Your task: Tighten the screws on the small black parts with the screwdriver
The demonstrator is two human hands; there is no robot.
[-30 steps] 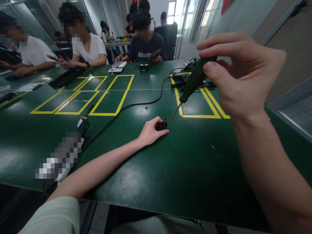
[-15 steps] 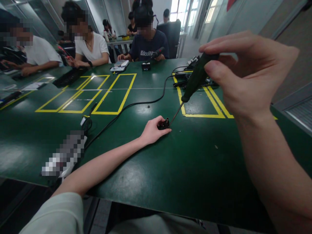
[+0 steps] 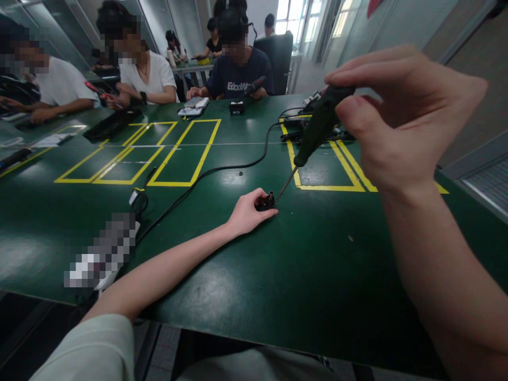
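Observation:
Low over the green table (image 3: 254, 275), my left hand (image 3: 248, 212) pinches a small black part (image 3: 270, 200) with a short round stub standing up from it. My fingers cover much of this part, so its kind is not clear. My right hand (image 3: 400, 116) is closed on the dark green handle of a screwdriver (image 3: 319, 127), thumb and fingertips round its upper end. The screwdriver slants down to the left, its thin shaft ending at the right side of the black part. Whether the tip sits in a screw is too small to tell.
A black cable (image 3: 214, 170) winds across the table. A partly blurred power strip (image 3: 103, 251) lies at the left. Yellow tape rectangles (image 3: 184, 153) mark the tabletop, and black parts (image 3: 293, 124) lie at the back right. Several people sit across the table, one in a dark shirt (image 3: 242, 71).
The view has shifted very slightly. Both hands, the screwdriver and the black part keep nearly the same places; the screwdriver handle looks turned a little.

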